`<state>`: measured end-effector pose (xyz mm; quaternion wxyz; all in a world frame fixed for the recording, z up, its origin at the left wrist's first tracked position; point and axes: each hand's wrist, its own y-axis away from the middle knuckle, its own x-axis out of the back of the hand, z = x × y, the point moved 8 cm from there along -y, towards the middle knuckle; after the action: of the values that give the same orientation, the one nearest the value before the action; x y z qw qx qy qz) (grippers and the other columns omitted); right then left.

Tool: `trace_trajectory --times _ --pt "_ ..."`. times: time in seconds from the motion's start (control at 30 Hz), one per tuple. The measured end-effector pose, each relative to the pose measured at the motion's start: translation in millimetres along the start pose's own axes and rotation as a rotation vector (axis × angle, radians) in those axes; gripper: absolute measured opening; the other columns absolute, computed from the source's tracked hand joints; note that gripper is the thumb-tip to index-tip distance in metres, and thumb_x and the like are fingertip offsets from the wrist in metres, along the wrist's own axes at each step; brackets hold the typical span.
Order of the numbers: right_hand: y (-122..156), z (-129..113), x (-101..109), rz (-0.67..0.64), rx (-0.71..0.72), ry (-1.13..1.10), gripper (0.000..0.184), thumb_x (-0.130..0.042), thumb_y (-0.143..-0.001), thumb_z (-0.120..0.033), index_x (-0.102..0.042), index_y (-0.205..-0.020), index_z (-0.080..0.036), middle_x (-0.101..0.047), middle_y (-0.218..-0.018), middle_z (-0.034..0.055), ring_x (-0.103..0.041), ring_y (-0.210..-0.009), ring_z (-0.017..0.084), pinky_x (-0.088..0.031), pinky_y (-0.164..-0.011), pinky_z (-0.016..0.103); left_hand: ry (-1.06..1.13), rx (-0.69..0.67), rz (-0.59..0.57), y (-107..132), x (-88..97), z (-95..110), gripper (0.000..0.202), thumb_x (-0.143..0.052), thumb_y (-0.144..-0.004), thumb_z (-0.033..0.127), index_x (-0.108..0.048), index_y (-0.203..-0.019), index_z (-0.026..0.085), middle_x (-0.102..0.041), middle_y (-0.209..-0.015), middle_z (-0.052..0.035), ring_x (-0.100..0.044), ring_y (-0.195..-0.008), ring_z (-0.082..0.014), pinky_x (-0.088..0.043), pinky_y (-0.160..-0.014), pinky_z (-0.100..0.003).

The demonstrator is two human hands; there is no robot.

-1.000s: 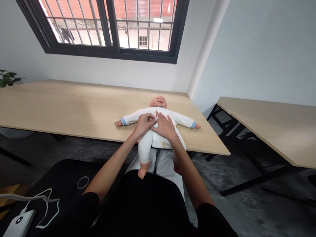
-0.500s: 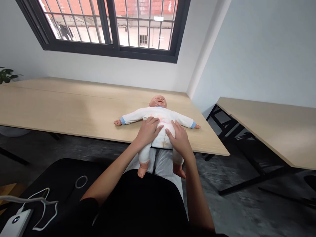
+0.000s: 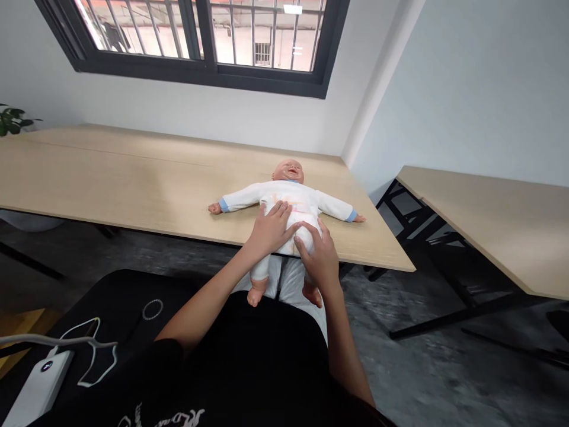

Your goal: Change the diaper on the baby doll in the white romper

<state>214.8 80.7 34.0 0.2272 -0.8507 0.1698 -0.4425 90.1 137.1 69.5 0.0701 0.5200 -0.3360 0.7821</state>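
Note:
A baby doll (image 3: 288,201) in a white long-sleeved suit with blue cuffs lies on its back on the light wooden table (image 3: 111,172). Its arms spread sideways, and its legs hang over the near table edge. My left hand (image 3: 271,230) rests flat on the doll's belly, fingers apart. My right hand (image 3: 317,255) lies against the lower right side of the suit, near the hip, fingers slightly curved. Neither hand holds anything that I can see. The doll's feet (image 3: 284,295) show below my hands.
A second wooden table (image 3: 484,219) stands at the right. At lower left, a black surface carries a white power bank (image 3: 40,385), a white cable (image 3: 95,350) and a beaded bracelet (image 3: 153,309). A barred window (image 3: 200,35) and a green plant (image 3: 11,120) sit beyond the table.
My hands have separated from their pinch at the suit's middle. The left now lies flat on the belly, and the right has moved down to the hip. The doll's second leg has come into view.

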Motion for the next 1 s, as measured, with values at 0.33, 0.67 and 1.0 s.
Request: trace_trajectory --times 0.33,0.67,1.0 --pt "1 3 1 0.064 -0.006 -0.140 0.050 -0.044 -0.099 -0.056 -0.054 -0.131 -0.019 -0.054 -0.143 0.0145 -0.042 -0.144 0.027 -0.039 -0.117 0.047 -0.030 -0.008 0.035 8 -2.2 -1 0.062 -0.040 -0.104 0.046 -0.038 -0.155 0.012 -0.034 -0.162 -0.0184 -0.032 -0.152 -0.0326 -0.024 -0.122 -0.058" --pt "2 5 -2 0.024 0.014 -0.086 0.050 -0.045 -0.099 -0.056 -0.061 -0.132 -0.023 -0.041 -0.154 0.0144 -0.045 -0.140 0.031 -0.041 -0.113 0.050 -0.012 -0.003 -0.024 0 -3.4 2 0.063 -0.041 -0.103 0.046 -0.042 -0.151 0.005 -0.041 -0.157 -0.0252 -0.035 -0.150 -0.0351 -0.025 -0.121 -0.056" --pt "2 4 -3 0.037 0.045 -0.085 0.055 -0.042 -0.100 -0.056 -0.059 -0.139 -0.022 -0.040 -0.155 0.0158 -0.042 -0.142 0.032 -0.041 -0.114 0.052 -0.090 -0.020 -0.050 -17 2.9 9 0.075 -0.040 -0.103 0.053 -0.028 -0.157 0.003 -0.061 -0.137 -0.0270 -0.052 -0.137 -0.0346 -0.035 -0.114 -0.046"
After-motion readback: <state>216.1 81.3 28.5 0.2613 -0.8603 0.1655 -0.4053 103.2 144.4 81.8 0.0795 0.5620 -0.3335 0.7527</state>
